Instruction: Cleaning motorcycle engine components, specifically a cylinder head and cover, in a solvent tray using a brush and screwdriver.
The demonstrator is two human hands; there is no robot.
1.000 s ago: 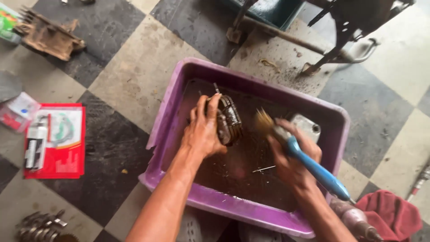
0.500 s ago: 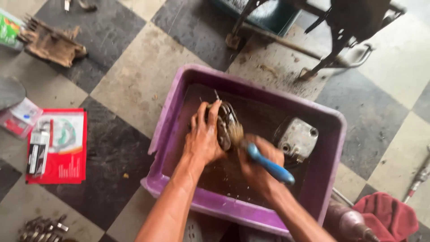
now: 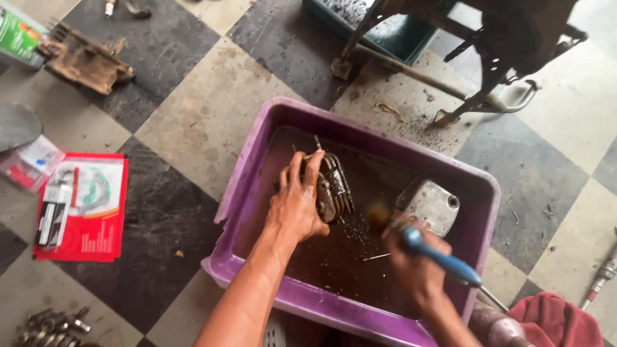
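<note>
Down at the centre of your view, your left hand wraps its fingers over a grimy finned engine part, holding it on edge inside the purple plastic tub. Your thumb hooks under the part's lower edge and the fingers lie close together across its top. At about four o'clock from that part, your right hand closes in a fist round the blue handle of a paintbrush; its bristles point toward ten o'clock and hang near the part without touching it. Dark, dirty liquid covers the tub floor beneath both hands, flecked with bits of debris. A pale metal cover lies in the tub at two o'clock from the brush hand. Outside the tub, at nine o'clock, a red packet lies flat on the chequered floor, and a red cloth sits at the five o'clock corner
</note>
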